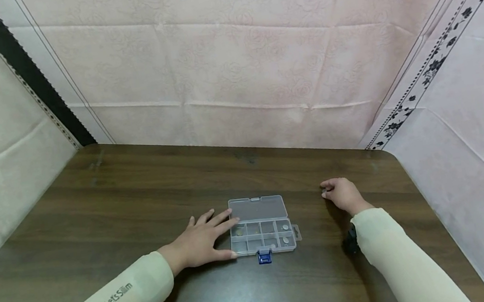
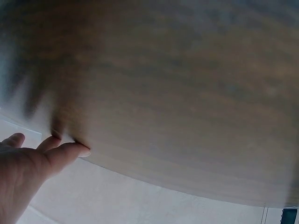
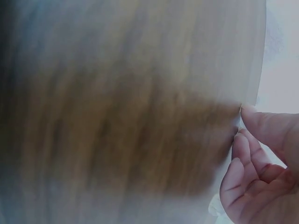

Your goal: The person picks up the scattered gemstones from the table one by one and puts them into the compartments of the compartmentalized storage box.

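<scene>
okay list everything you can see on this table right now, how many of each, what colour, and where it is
organizer box: one, clear plastic with a blue latch, lid open, centre of the table, near edge
small pieces: a few, pale, in the box's compartments; exact count too small to tell
table: one, dark brown wood
backdrop cloth: pale pink, behind and beside the table
left hand: one, cream sleeve, fingers spread flat, touching the box's left end
right hand: one, cream sleeve, on the table right of the box, apart from it, fingers curled
</scene>
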Tool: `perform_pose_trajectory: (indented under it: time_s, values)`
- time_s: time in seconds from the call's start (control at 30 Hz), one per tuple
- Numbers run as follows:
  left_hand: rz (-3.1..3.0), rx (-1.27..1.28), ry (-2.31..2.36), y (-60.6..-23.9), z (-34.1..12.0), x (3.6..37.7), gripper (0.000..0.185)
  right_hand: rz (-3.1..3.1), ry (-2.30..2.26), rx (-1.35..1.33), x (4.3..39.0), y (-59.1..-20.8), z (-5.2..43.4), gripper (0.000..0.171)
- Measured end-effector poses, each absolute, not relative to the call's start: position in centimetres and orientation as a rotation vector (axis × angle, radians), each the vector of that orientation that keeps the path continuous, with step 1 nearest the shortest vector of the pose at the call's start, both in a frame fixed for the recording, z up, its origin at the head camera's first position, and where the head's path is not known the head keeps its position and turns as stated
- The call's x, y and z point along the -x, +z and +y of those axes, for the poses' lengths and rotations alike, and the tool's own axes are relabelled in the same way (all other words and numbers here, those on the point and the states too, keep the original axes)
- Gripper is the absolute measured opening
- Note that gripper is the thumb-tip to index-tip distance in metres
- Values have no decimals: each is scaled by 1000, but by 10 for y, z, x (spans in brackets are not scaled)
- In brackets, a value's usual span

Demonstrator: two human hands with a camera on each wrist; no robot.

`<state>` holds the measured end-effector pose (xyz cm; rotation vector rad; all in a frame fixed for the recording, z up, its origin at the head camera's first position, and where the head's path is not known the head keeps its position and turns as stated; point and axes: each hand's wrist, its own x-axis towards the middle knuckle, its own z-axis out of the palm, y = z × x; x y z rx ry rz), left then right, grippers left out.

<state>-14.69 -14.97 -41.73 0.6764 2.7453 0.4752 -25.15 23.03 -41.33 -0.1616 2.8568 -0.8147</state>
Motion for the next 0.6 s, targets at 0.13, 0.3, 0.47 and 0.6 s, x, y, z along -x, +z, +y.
perform_pose_trajectory:
  time_s: [0.13, 0.3, 0.47, 0.6]
  values:
    - [2743, -675, 472, -417, -149, 147, 81, 2857, -831, 144, 253, -414, 231, 30]
    - [2744, -678, 476, -416, -149, 147, 81, 2866, -843, 134, 254, -416, 233, 29]
    - [2746, -676, 476, -418, -149, 147, 80, 2873, -844, 125, 255, -418, 234, 29]
    - [2751, -675, 471, -419, -150, 147, 80, 2875, -834, 135, 255, -417, 233, 28]
